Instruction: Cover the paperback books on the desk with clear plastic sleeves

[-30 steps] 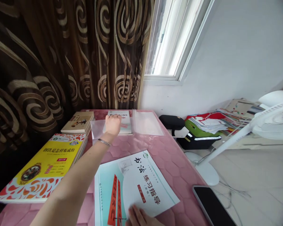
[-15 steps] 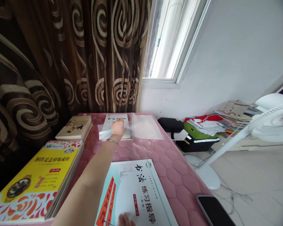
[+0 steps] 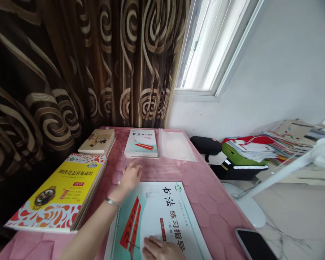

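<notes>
A large calligraphy workbook (image 3: 151,213), pale green and white with red banners on its cover, lies in front of me on the pink quilted table cover (image 3: 211,216). My right hand (image 3: 162,249) rests flat on its lower part, fingers stretched out. Just above its top left edge is my left hand (image 3: 132,175), slightly blurred, its fingers loosely apart and nothing visible in them. Beyond that hand sits a smaller stack of books (image 3: 141,144) with a matching cover. To the right of this stack lie clear plastic book covers (image 3: 177,144).
At left, a stack with a yellow book (image 3: 73,180) on top stands before a tan book stack (image 3: 97,141). A phone (image 3: 256,243) lies at the right table edge. Beyond that edge are a white fan (image 3: 287,166), a black case (image 3: 206,144) and piled papers (image 3: 249,146).
My left hand has drawn back from the small book stack toward me, and its fist has loosened. The clear plastic once at that stack's left side has shifted. My right hand stays on the workbook.
</notes>
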{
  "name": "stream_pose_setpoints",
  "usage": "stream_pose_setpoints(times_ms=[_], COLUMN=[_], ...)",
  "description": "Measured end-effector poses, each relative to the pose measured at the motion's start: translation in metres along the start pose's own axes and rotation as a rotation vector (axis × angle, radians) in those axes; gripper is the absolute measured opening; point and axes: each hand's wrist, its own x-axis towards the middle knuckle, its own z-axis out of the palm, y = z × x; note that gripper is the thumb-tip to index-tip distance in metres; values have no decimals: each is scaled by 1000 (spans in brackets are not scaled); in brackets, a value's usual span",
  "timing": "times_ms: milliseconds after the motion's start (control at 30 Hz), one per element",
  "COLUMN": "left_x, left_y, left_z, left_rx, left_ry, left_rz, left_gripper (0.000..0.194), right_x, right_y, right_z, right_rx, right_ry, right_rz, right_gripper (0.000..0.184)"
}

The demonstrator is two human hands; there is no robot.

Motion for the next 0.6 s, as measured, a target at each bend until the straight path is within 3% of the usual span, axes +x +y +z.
stream_pose_setpoints(times_ms=[67,200,367,467,600], left_x=[-23,-50,-46,-41,-44], left_y=[-12,-31,-53,-62,-66], left_z=[2,4,13,21,24], left_rx=[4,43,-239,-459,-538], left_ry=[27,208,361,367,372], left_rz=[-71,-239,-305,-311,-269], left_gripper=[25,30,39,37,36], right_x=[5,17,24,25,29], right_y=[3,7,5,4,3], right_z=[-13,-41,-58,-60,-65], right_rx=[23,82,128,145,192], right_ry=[-43,-132,-213,-216,-250], right_rz=[-10,-90,-59,-43,11], right_gripper=[6,16,20,16,9])
